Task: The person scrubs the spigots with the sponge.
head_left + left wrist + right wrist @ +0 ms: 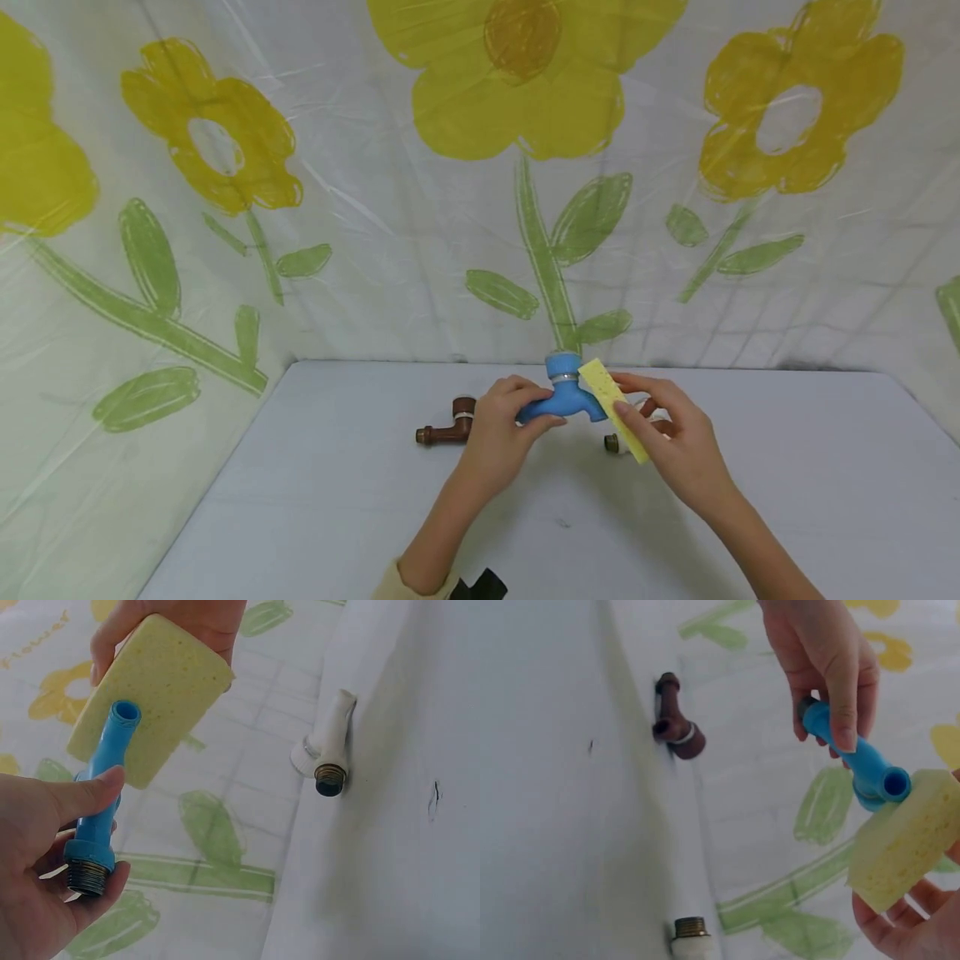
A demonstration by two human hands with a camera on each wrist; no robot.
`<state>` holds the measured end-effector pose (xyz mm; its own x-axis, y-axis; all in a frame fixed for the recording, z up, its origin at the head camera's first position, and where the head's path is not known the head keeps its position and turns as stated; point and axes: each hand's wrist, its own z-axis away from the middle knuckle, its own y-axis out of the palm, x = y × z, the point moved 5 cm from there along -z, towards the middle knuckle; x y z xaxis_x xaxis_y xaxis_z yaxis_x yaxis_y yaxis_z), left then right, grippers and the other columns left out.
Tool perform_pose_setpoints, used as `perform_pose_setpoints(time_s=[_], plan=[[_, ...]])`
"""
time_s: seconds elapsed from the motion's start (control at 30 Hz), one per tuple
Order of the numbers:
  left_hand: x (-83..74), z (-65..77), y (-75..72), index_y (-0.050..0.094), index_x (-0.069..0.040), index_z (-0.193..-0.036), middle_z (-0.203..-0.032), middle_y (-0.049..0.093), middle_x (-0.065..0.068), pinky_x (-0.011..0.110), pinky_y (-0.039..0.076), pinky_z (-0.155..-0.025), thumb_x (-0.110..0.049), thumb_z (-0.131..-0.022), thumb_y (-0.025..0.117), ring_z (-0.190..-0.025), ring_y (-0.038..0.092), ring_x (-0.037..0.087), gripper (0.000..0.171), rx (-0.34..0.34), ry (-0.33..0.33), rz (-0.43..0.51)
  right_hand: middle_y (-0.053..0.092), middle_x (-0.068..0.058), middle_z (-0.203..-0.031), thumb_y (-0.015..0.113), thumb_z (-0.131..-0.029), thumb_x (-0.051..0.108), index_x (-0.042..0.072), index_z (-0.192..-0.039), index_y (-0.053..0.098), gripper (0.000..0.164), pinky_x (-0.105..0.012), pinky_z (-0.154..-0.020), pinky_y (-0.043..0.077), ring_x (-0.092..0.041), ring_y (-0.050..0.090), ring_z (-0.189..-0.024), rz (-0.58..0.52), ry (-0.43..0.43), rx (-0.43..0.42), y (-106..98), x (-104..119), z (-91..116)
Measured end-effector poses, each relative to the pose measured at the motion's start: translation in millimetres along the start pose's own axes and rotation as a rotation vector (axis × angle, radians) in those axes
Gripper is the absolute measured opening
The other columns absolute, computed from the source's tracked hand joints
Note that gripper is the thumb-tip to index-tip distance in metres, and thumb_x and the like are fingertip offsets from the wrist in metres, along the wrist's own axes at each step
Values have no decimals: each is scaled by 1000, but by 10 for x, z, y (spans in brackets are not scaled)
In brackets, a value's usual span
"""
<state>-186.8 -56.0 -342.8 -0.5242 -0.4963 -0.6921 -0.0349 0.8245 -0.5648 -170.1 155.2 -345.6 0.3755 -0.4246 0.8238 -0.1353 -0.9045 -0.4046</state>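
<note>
My left hand (501, 429) grips a blue faucet (558, 403) by its threaded inlet end, holding it up over the table. The faucet's round knob points up and its spout is turned to the right in the head view. A yellow sponge (613, 410) is pinched between the thumb and fingers of my right hand (686, 442). Its flat side stands right at the spout end of the faucet. In the left wrist view, the sponge (157, 682) shows behind the open spout, and the brass-coloured thread of the blue faucet (105, 787) pokes out below the left fingers.
A brown faucet (450, 430) lies on the white table (300, 508) left of the blue one. A white faucet (328, 746) lies to the right, partly hidden behind the right hand in the head view. Behind the table hangs a flower-printed curtain (405, 250).
</note>
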Motion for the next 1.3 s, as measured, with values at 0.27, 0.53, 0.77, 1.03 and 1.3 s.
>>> perform_pose_setpoints(time_s=[0.27, 0.53, 0.77, 1.03, 1.3], plan=[[5, -16, -30, 77, 3, -115, -109, 70, 12, 31, 61, -86, -11, -93, 80, -104, 65, 25, 26, 34, 4, -15, 67, 0, -123, 70, -103, 15, 17, -135, 72, 32, -25, -68, 55, -14, 51, -87, 62, -45, 110, -82, 97, -12], [-77, -4, -99, 77, 2, -117, -111, 70, 10, 33, 60, -85, -10, -93, 80, -106, 63, 24, 28, 46, 66, -60, 67, 8, -122, 66, -105, 15, 20, -131, 73, 27, -28, -60, 53, -17, 51, -85, -7, -49, 219, -170, 66, -26], [-68, -2, -96, 77, 1, -118, -112, 70, 9, 31, 61, -85, -11, -93, 80, -107, 64, 23, 28, 39, 77, -53, 67, 12, -121, 65, -106, 13, 18, -130, 73, 26, -29, -57, 51, -18, 50, -85, -52, -40, 242, -196, 35, -35], [-65, -10, -98, 77, 2, -117, -110, 70, 11, 32, 62, -86, -12, -93, 80, -105, 66, 24, 28, 28, 62, -38, 66, 12, -121, 65, -105, 12, 15, -132, 72, 27, -28, -58, 50, -18, 48, -88, -53, -42, 187, -169, 93, -15], [-78, 2, -88, 78, 3, -115, -108, 70, 13, 32, 64, -84, -13, -94, 80, -102, 68, 26, 27, -22, 30, -7, 63, 17, -126, 68, -103, 9, 12, -136, 68, 33, -21, -68, 56, -14, 51, -87, 6, -73, 42, -86, 94, 8]])
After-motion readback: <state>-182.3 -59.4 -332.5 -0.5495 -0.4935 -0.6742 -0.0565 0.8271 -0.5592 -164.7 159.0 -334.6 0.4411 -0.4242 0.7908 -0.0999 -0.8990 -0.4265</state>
